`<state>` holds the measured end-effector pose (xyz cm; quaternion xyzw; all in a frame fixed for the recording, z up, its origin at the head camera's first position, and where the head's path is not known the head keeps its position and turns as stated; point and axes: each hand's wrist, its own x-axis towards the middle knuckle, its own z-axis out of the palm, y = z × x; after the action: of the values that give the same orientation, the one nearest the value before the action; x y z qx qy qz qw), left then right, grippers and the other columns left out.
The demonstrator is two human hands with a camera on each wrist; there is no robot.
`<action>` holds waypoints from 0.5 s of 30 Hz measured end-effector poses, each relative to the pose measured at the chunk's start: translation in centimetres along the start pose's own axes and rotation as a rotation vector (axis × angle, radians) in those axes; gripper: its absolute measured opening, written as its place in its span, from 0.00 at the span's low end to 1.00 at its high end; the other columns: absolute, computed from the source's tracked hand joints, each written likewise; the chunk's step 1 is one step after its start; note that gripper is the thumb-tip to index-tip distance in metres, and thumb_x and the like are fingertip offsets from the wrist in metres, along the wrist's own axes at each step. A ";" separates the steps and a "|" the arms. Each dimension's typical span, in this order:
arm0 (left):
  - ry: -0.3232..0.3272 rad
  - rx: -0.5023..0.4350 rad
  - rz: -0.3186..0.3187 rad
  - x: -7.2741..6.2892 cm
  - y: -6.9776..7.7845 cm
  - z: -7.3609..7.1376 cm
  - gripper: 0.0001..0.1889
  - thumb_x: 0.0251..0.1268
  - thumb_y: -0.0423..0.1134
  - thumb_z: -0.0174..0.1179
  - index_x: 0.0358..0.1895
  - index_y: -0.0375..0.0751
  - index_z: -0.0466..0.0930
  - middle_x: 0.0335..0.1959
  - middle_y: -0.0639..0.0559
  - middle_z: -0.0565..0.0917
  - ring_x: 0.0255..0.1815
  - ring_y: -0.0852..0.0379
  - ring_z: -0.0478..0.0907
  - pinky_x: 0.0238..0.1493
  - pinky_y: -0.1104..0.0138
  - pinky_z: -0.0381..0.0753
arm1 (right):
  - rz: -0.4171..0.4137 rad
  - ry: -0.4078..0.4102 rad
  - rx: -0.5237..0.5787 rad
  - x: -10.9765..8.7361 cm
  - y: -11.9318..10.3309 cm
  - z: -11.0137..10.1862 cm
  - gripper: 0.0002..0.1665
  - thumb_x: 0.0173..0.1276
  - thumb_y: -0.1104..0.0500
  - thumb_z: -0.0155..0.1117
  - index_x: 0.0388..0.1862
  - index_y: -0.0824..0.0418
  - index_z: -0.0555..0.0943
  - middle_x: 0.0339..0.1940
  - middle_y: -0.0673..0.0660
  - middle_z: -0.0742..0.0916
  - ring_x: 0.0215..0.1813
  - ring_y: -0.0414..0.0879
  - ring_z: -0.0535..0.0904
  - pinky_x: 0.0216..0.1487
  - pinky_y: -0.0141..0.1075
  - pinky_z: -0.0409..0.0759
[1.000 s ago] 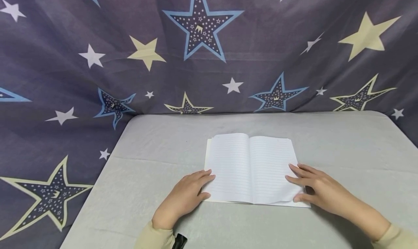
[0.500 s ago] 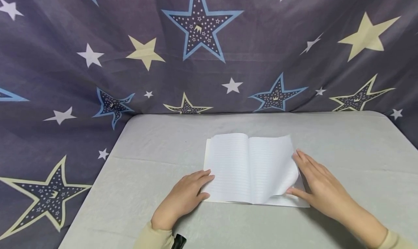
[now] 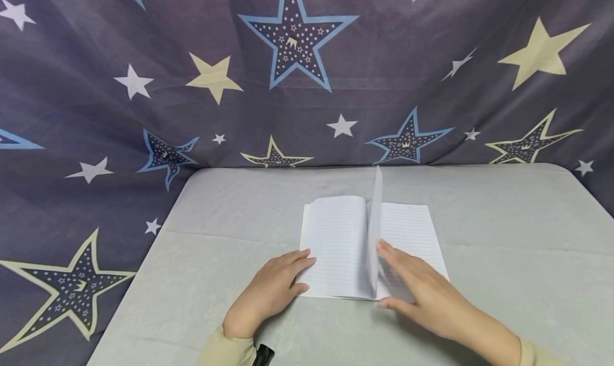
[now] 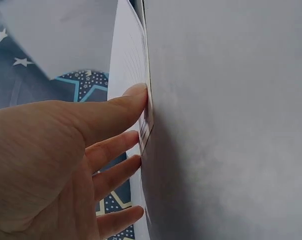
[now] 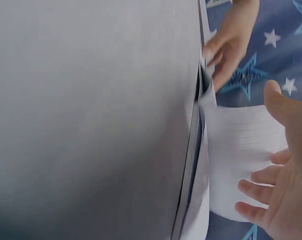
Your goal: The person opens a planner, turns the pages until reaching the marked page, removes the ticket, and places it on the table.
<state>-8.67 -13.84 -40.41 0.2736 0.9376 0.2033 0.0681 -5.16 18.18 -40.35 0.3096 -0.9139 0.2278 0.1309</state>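
An open notebook (image 3: 336, 238) with white lined pages lies on the grey-covered table. At its lower left corner my left hand (image 3: 273, 286) rests, fingertips on the left page. The left wrist view has the left thumb (image 4: 116, 110) at the notebook's edge, the fingers spread below it. One raised page (image 3: 376, 222) stands almost upright near the spine. Behind it on the right side, my right hand (image 3: 424, 291) touches the page with straight fingers, thumb low by the bottom edge. In the right wrist view this lifted page (image 5: 235, 145) hangs beside the spread fingers (image 5: 258, 192).
The table's pale grey cover (image 3: 240, 211) extends around the notebook. Behind and to the left hangs a dark curtain (image 3: 307, 110) printed with stars. A black strap (image 3: 264, 354) shows by the left sleeve (image 3: 227, 350).
My right hand has moved left from the notebook's right edge toward the spine. The right page has lifted, first curling, and now stands nearly upright. My left hand has stayed put.
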 end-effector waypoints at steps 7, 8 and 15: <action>0.011 -0.003 -0.036 -0.1 -0.4 -0.3 0.27 0.64 0.38 0.67 0.66 0.37 0.74 0.70 0.42 0.71 0.71 0.42 0.66 0.68 0.46 0.66 | -0.059 -0.149 0.011 0.2 -1.9 1.1 0.47 0.64 0.35 0.65 0.76 0.57 0.66 0.77 0.57 0.66 0.72 0.54 0.67 0.66 0.51 0.69; 0.011 -0.002 -0.046 -0.1 -0.5 -0.4 0.27 0.63 0.37 0.67 0.66 0.36 0.74 0.70 0.42 0.71 0.71 0.42 0.66 0.69 0.46 0.65 | -0.053 -0.190 0.012 0.1 -2.2 1.1 0.46 0.65 0.35 0.64 0.75 0.57 0.67 0.78 0.57 0.65 0.73 0.54 0.66 0.66 0.52 0.70; 0.023 0.028 -0.112 -0.3 -1.2 -0.9 0.26 0.65 0.37 0.66 0.65 0.37 0.76 0.68 0.42 0.73 0.70 0.44 0.68 0.69 0.48 0.65 | -0.045 -0.393 -0.016 -0.4 -3.0 1.6 0.45 0.69 0.29 0.51 0.72 0.58 0.71 0.78 0.59 0.63 0.75 0.57 0.62 0.66 0.57 0.70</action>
<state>-9.23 -15.20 -40.06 0.2195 0.9549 0.1890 0.0648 -3.11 15.45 -40.87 0.3676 -0.9164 0.1526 -0.0422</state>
